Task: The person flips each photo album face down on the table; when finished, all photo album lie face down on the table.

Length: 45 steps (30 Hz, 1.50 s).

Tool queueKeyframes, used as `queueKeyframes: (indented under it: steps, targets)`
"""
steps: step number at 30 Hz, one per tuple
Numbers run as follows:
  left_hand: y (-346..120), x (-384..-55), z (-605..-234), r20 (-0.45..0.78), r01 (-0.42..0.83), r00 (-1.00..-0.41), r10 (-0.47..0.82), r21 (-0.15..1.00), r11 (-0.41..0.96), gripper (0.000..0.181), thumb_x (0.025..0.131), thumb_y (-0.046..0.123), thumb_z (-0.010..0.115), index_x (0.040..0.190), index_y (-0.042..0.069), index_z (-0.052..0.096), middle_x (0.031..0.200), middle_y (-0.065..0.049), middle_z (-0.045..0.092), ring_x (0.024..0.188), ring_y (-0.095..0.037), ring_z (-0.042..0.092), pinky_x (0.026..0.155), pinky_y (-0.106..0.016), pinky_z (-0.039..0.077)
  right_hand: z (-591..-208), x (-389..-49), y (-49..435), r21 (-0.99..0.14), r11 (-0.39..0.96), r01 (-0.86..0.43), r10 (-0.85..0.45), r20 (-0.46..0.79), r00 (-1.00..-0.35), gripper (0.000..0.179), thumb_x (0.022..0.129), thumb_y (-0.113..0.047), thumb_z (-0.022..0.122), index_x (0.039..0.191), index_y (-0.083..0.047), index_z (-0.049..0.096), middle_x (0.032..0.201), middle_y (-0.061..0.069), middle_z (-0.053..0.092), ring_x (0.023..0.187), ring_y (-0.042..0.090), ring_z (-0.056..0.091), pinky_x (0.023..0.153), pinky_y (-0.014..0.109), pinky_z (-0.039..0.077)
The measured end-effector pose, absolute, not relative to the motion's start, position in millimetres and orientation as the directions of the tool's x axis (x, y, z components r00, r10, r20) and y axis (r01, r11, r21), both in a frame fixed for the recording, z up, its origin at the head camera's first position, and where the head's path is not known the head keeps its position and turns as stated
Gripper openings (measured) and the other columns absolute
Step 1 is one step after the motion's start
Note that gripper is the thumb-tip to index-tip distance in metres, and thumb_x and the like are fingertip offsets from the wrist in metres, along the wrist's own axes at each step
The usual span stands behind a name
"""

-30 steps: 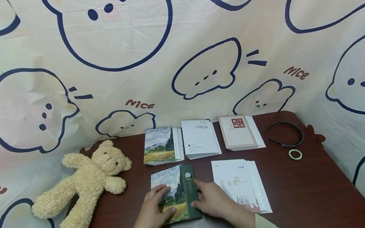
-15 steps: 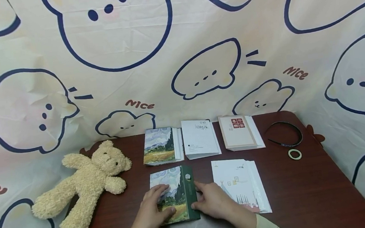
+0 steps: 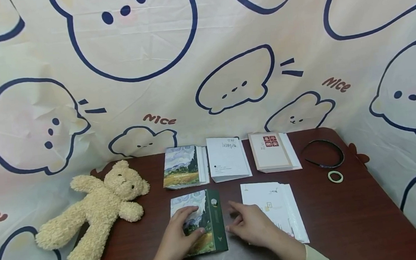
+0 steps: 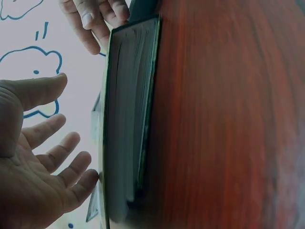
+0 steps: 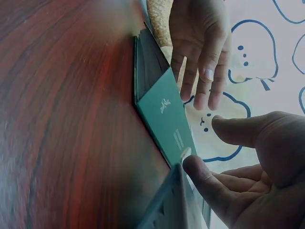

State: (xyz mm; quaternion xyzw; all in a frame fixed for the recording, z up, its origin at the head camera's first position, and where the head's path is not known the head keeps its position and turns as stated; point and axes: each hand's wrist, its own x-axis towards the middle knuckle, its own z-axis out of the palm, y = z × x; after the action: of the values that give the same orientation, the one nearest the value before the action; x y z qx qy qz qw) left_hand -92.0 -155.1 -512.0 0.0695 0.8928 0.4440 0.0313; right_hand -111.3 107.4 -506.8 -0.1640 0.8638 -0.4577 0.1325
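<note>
A photo album [image 3: 192, 226] with a landscape painting on its cover and a green spine [image 5: 164, 107] lies closed on the table, spine to the right. My left hand [image 3: 180, 235] is over the cover with its fingers spread. In the left wrist view, the little finger of that left hand [image 4: 52, 176] is right at the cover's edge, and the album's page edges [image 4: 128, 95] show beside it. My right hand [image 3: 251, 225] is just right of the spine, fingers loosely bent, holding nothing. It partly covers a white album [image 3: 262, 197] with small drawings.
Behind stand a painting-covered album [image 3: 180, 165], a white album [image 3: 225, 157] and a beige one [image 3: 269, 151] with red characters. A plush bear [image 3: 105, 213] lies at left. A black headband [image 3: 338, 162] and a pale green ring [image 3: 342, 176] are at right.
My right hand has let go of the spine and moved right, away from the album. My left hand has lifted slightly and shifted a little right over the cover.
</note>
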Motion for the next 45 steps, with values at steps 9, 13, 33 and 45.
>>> queueKeyframes:
  steps: [9,13,33,45]
  targets:
    - [-140,-97,-508,0.003,0.104,-0.984,0.177,0.817,0.567,0.055,0.089,0.022,0.084,0.139,0.020,0.064,0.144,-0.003,0.056,0.133,-0.034,0.053,0.105,-0.063,0.044,-502,-112,126,-0.839,0.519,-0.163,-0.374,-0.051,-0.926,0.075,0.090,-0.021,0.081,0.150,0.007,0.046,0.132,0.021,0.068,0.085,0.003,0.071,0.071,0.022,0.058]
    - [-134,-100,-507,0.006,0.123,-0.977,0.211,0.828,0.548,0.054,0.090,0.022,0.083,0.141,0.019,0.063,0.145,-0.006,0.055,0.134,-0.036,0.052,0.104,-0.064,0.044,-498,-112,134,-0.835,0.522,-0.176,-0.349,-0.021,-0.937,0.073,0.090,-0.019,0.081,0.149,0.007,0.048,0.131,0.020,0.068,0.083,0.002,0.070,0.071,0.022,0.058]
    - [-92,-94,-508,-0.076,0.043,-0.942,0.327,0.939,0.342,0.057,0.097,0.019,0.076,0.149,0.010,0.053,0.142,-0.016,0.054,0.129,-0.037,0.056,0.104,-0.049,0.051,-507,-98,184,-0.743,0.665,-0.082,-0.094,0.026,-0.995,0.065,0.081,-0.019,0.090,0.139,-0.005,0.064,0.114,-0.003,0.073,0.082,0.008,0.064,0.076,0.027,0.055]
    - [-69,-93,-515,-0.116,-0.035,-0.927,0.358,0.974,0.224,0.067,0.094,0.014,0.077,0.154,0.008,0.046,0.148,-0.019,0.049,0.129,-0.038,0.057,0.101,-0.041,0.054,-505,-94,210,-0.605,0.796,0.002,-0.020,-0.030,-0.999,0.066,0.083,-0.030,0.088,0.141,-0.009,0.063,0.123,0.010,0.069,0.104,0.026,0.068,0.089,0.052,0.056]
